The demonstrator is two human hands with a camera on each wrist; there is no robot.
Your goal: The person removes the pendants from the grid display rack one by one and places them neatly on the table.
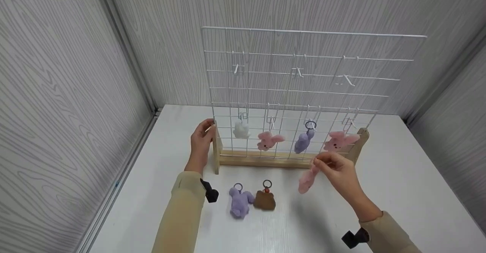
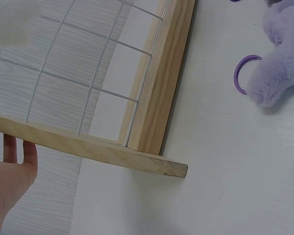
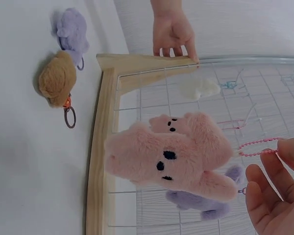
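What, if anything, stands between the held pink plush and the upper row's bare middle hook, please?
In the head view, the hanging purple plush lies between the held plush and that hook; depth is uncertain.

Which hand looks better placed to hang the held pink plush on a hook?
Right, probably: the right hand pinches the bead chain of the pink plush in front of the rack, towards its right end. The left hand touches the wooden upright at the rack's left side, holding no plush.

Rack common to all views
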